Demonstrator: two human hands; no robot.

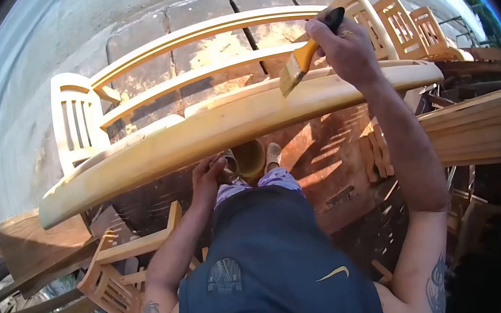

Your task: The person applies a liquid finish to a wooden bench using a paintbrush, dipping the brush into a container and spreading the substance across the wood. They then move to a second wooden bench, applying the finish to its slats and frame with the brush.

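Note:
My right hand [346, 49] is closed around a paintbrush [304, 56] with a yellow and black handle. Its pale bristles point down and left, at the top edge of a long, smooth wooden board [228, 122]. This board is the near side of a light wooden frame with a slatted end panel [77, 117] at the left. Below the board, my left hand [206, 177] has its fingers curled beside a yellowish round container [251, 158], near my legs. Whether those fingers grip the container or something else is hidden.
More slatted wooden pieces [399, 25] stand at the far right. Stacked planks [473, 131] lie to my right. Another slatted wooden frame [113, 277] is at lower left. Brown sheets [317, 149] cover the ground, and one shoe [273, 154] shows below the board.

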